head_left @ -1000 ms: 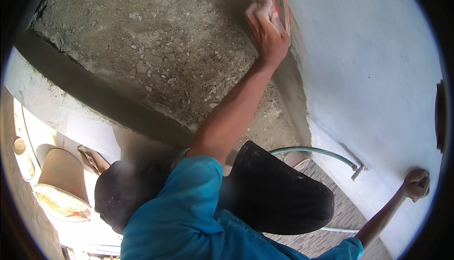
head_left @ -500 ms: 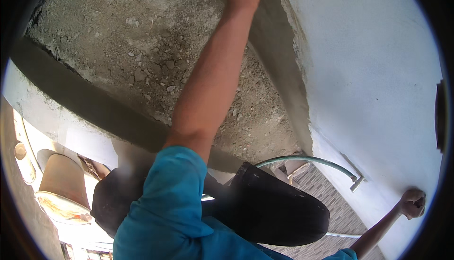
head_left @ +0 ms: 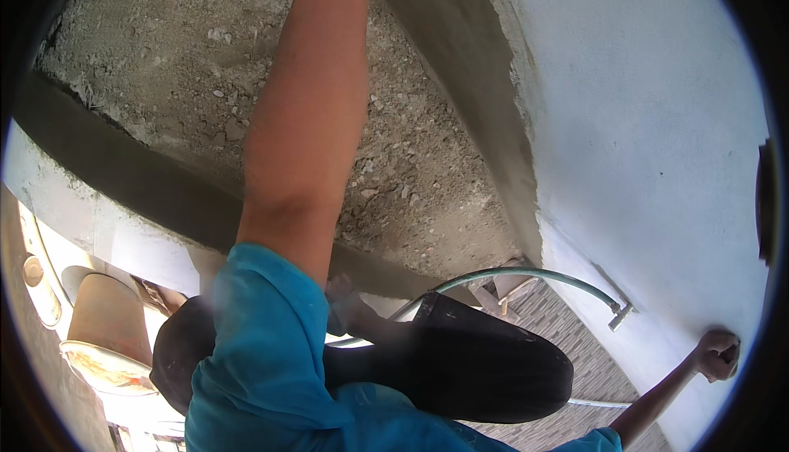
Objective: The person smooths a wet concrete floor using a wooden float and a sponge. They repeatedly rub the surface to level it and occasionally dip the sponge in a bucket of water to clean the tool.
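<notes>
The pale wall (head_left: 657, 123) fills the right, meeting a rough grey concrete slab (head_left: 164, 66) along a smooth cement strip (head_left: 468, 82). The left forearm (head_left: 308, 115) stretches straight up over the slab; its hand passes beyond the top edge, so its fingers cannot be told. Far right, the right hand (head_left: 717, 355) is clenched against the wall. A green hose (head_left: 526, 274) curves nearby.

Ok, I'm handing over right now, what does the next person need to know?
Left hand: out of view above the frame, forearm raised along the rough concrete slab.
Right hand: fisted against the white wall; grip unclear.
Grey plaster strip at the slab's edge by the wall looks smooth.
Slab face is bare and rough.
Green hose curves below.
</notes>
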Demonstrator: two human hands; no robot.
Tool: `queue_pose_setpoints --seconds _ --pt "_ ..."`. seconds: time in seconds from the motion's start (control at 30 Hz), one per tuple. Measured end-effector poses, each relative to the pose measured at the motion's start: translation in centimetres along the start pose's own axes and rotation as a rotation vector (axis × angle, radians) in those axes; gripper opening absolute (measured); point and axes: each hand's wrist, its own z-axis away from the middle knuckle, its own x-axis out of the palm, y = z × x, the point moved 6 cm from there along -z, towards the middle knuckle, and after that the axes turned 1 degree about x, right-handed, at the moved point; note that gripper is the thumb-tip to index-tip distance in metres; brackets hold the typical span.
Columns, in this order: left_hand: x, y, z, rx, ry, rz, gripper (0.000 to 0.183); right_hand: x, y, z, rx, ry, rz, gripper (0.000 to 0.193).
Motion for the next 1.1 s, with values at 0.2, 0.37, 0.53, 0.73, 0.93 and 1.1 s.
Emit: queue_pose_setpoints --seconds 0.2,0.37,0.53,0.73,0.93,1.1 --pt "5.8 -13.3 11.5 0.607 0.197 -0.291 0.028 1.2 6.9 4.1 0.16 0.01 -0.12 0.03" --pt "0.9 -1.3 1.1 0.853 0.454 -0.4 0.024 -0.3 -0.2 0.6 -0.018 0.095 0.011 0.032" --pt "3.3 -8.0 6.6 0.779 0.374 -0.329 0.023 0.2 -1.6 -0.8 0.071 0.153 -0.16 0.037" --pt "1.4 1.7 0.5 0.711 0.347 -0.241 0.026 -1.4 -0.8 -0.1 -0.159 0.048 -0.114 0.033" --pt "5.6 -9.5 8.6 0.49 0.276 -0.272 0.023 -0.5 0.0 -0.2 -0.182 0.112 0.066 0.032" --pt "9.7 -19.5 18.7 0.531 0.19 -0.214 0.035 0.2 -5.4 -3.1 -0.035 0.109 -0.087 0.026"
